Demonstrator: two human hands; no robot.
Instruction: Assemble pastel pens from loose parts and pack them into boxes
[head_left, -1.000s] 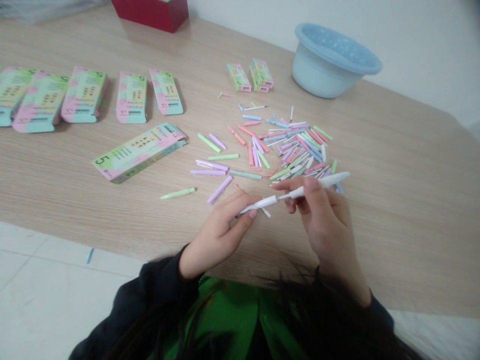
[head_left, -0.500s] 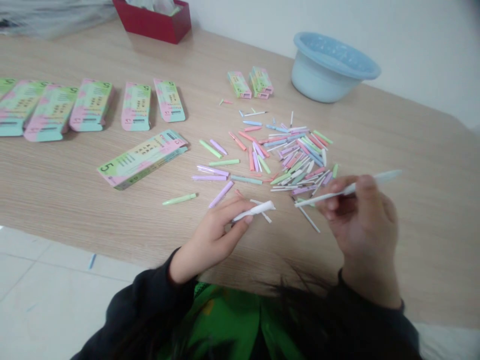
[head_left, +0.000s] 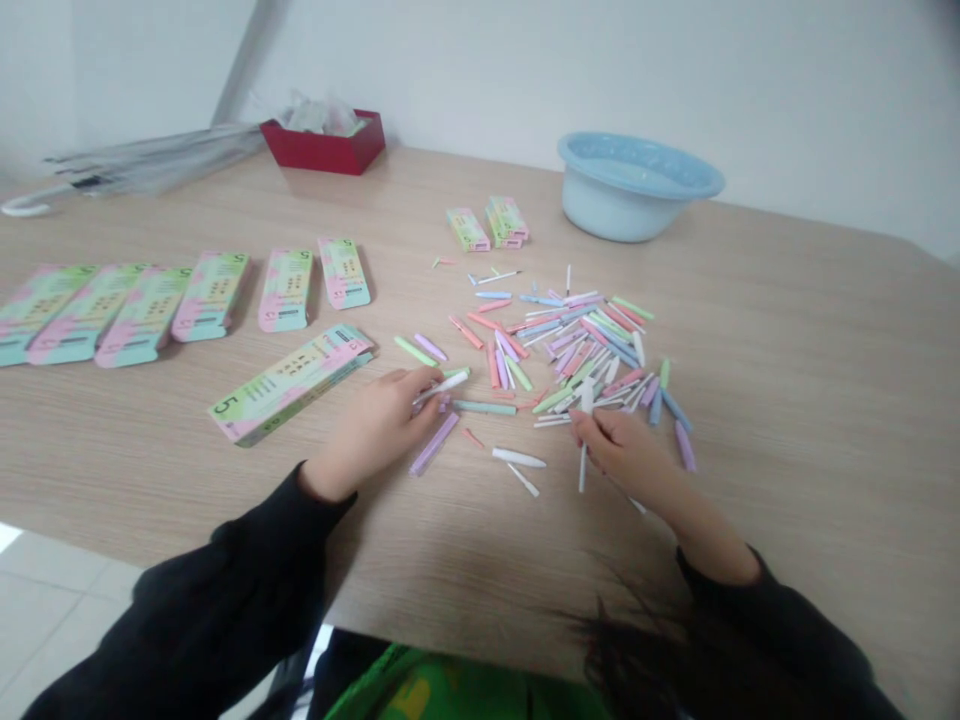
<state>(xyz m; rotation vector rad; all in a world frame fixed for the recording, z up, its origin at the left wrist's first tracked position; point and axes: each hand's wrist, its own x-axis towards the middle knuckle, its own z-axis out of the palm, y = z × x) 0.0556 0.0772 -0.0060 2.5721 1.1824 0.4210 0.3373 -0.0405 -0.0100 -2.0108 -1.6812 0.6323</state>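
Between the thumb and fingers of my left hand (head_left: 390, 425) is a slim white tapered tube (head_left: 448, 383), held over purple and green pieces at the left of the pile. My right hand (head_left: 619, 445) pinches a white pen-like stick (head_left: 587, 397) upright in the view, with a wide upper part and a thin lower end. It is at the near edge of a pile of pastel tubes and thin white sticks (head_left: 592, 345). On the table between my hands lie a white tapered piece (head_left: 519, 457) and a thin white stick (head_left: 523, 480).
Left of the pile, a pastel box marked 5 (head_left: 292, 385) lies in front of a row of similar boxes (head_left: 210, 295). Smaller boxes (head_left: 487, 225), a blue basin (head_left: 637, 190), a red tray (head_left: 322, 152) and a folded clear umbrella (head_left: 172, 160) are farther back.
The view has tilted up. My left hand has moved left and away from me; my right hand has come left to the pile, its stick now upright. A white tapered piece now shows between them.
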